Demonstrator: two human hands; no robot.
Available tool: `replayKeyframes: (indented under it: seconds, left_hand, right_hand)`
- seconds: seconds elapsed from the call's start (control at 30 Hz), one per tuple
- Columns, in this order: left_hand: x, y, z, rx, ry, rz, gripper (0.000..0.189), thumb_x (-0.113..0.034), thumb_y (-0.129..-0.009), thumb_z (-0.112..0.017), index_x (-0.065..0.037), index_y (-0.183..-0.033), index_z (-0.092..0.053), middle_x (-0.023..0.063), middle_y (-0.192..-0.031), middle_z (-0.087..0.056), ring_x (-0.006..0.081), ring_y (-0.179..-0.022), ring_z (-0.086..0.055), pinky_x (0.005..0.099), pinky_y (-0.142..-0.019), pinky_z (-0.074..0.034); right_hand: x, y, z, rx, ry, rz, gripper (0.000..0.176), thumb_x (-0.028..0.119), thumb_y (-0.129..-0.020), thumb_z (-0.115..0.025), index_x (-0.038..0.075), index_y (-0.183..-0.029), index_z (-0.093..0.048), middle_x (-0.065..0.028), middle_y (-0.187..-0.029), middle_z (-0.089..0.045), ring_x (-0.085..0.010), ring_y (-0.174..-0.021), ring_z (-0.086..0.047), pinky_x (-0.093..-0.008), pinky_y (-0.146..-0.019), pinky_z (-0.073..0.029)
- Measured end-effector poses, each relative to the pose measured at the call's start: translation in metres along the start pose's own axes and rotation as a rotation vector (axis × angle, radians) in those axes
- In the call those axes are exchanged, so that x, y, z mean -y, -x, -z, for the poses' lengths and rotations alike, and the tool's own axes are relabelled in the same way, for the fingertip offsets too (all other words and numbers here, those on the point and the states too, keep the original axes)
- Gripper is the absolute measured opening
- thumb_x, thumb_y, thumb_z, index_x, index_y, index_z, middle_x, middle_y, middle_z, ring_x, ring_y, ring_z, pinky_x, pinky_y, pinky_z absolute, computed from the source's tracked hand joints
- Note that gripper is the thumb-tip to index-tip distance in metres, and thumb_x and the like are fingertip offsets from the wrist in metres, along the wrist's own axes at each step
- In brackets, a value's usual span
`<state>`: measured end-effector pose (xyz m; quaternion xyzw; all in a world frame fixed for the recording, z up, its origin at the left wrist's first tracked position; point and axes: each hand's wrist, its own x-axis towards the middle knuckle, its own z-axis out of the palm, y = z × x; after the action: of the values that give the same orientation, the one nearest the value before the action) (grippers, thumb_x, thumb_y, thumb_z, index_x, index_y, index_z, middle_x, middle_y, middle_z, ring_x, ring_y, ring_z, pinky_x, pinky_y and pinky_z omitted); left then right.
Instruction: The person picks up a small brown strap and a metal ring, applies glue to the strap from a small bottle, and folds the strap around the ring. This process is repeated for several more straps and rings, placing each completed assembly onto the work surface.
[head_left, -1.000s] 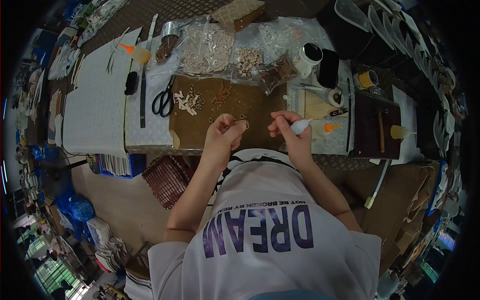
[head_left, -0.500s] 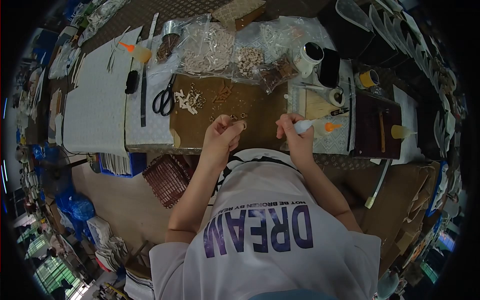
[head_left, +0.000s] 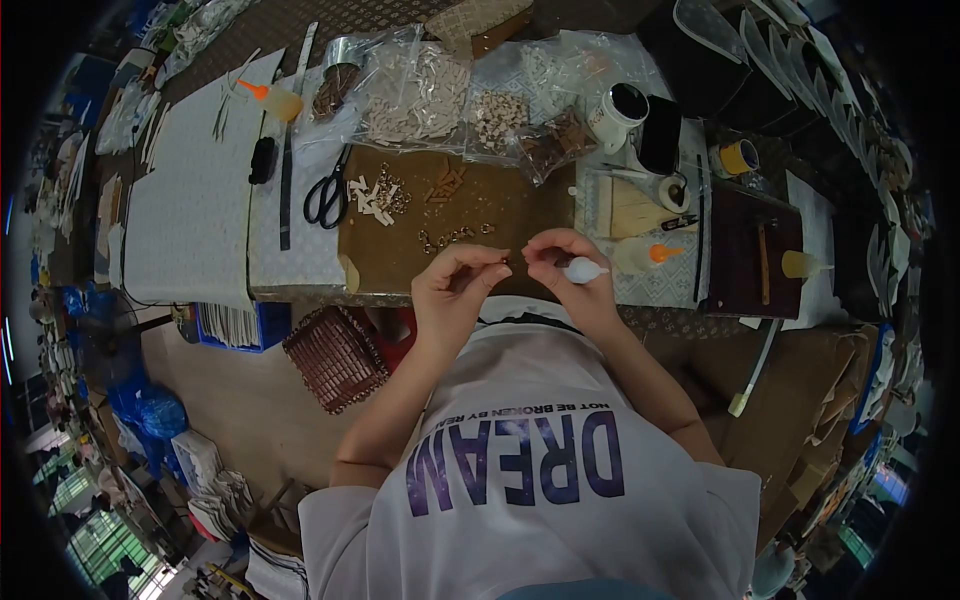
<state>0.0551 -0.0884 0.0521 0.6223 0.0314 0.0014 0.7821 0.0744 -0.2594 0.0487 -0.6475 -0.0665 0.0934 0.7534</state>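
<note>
My left hand (head_left: pixel 455 290) is over the near edge of the brown work mat (head_left: pixel 520 205), thumb and forefinger pinched on a tiny dark piece too small to name. Facing it, my right hand (head_left: pixel 580 285) is closed around a small white squeeze bottle (head_left: pixel 585 269), its nozzle pointing right. The right thumb and fingertips come together close to the left fingertips, with a small gap between the hands. Just beyond my left hand lies a curved row of small metal rings (head_left: pixel 445 239). Farther back are white strips (head_left: pixel 372 205) with metal bits, and brown leather strips (head_left: pixel 446 184).
Black scissors (head_left: pixel 327 200) and a dark ruler (head_left: pixel 287 190) lie left. Bags of small pieces (head_left: pixel 415 95) line the back. An orange-tipped bottle (head_left: pixel 640 255), tape roll (head_left: pixel 674 194), phone (head_left: pixel 658 136) and white jar (head_left: pixel 617 115) are right. A woven bag (head_left: pixel 335 360) sits below the table.
My left hand has moved right and my right hand left, bringing the fingertips close together. The white bottle has turned in my right hand, and more of the metal rings show.
</note>
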Motion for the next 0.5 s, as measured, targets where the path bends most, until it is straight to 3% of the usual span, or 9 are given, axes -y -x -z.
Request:
replayKeyframes:
  seconds: [0.33, 0.5]
  left_hand:
    - [-0.0005, 0.0007, -0.0027, 0.036, -0.159, -0.208, 0.017, 0.01, -0.073, -0.067, -0.001, -0.085, -0.064, 0.007, -0.091, -0.063, 0.0106, -0.078, -0.059, 0.021, -0.064, -0.048]
    - [-0.0015, 0.0019, -0.0019, 0.057, -0.187, -0.176, 0.016, 0.01, -0.073, -0.066, -0.001, -0.084, -0.065, 0.0071, -0.091, -0.063, 0.0125, -0.078, -0.061, 0.0225, -0.066, -0.049]
  right_hand:
    - [0.0015, -0.0002, -0.0024, 0.08, 0.022, 0.032, 0.021, -0.004, -0.078, -0.065, 0.003, -0.096, -0.057, -0.0032, -0.094, -0.057, -0.0103, -0.087, -0.055, -0.0239, -0.077, -0.045]
    - [-0.0072, -0.0009, 0.0017, 0.107, 0.055, 0.128, 0.021, -0.005, -0.08, -0.061, 0.003, -0.097, -0.053, -0.0034, -0.094, -0.055, -0.0102, -0.084, -0.054, -0.023, -0.074, -0.044]
